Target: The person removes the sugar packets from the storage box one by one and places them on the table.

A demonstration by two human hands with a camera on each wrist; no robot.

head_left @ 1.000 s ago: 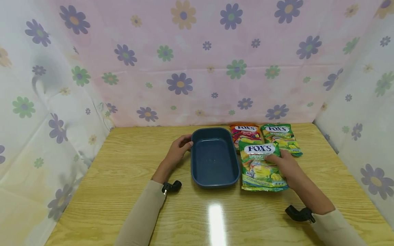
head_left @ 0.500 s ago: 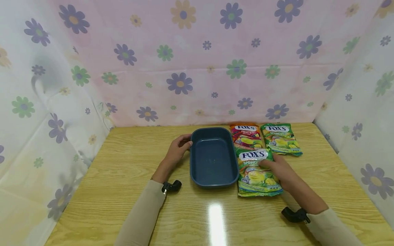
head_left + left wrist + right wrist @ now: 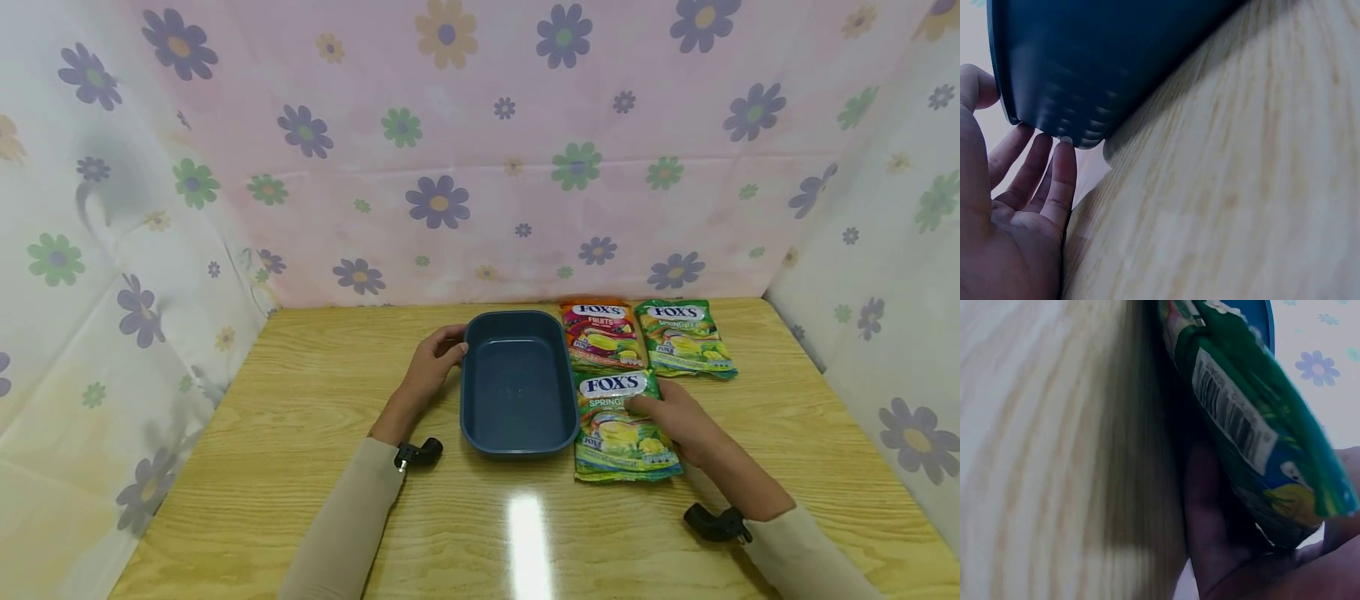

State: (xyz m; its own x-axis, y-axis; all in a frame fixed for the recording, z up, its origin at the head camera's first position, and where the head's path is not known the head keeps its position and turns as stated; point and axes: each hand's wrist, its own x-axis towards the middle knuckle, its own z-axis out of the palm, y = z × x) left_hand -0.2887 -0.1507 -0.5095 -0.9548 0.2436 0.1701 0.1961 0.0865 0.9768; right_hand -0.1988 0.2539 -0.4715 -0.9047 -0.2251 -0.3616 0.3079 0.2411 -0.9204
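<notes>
In the head view a dark blue rectangular tray (image 3: 519, 392) stands mid-table. My left hand (image 3: 432, 365) rests against its far left side. The left wrist view shows the thumb (image 3: 980, 89) at the rim and the fairly straight fingers (image 3: 1061, 178) touching the outer wall. My right hand (image 3: 684, 419) grips a green Fox's candy bag (image 3: 618, 437) just right of the tray, thumb on the printed front. In the right wrist view, fingers lie under the bag (image 3: 1235, 406), low over the wood.
A red Fox's fruits candy bag (image 3: 602, 335) lies behind the held one, beside the tray. Another green Fox's bag (image 3: 686, 337) lies to its right, near the back edge. Flowered cloth (image 3: 480, 167) walls the wooden table (image 3: 337, 350) at the back and both sides.
My right hand has moved left and toward me with the green candy bag, lowering it beside the tray and uncovering the red bag. The tray has shifted slightly left; my left hand stays on it.
</notes>
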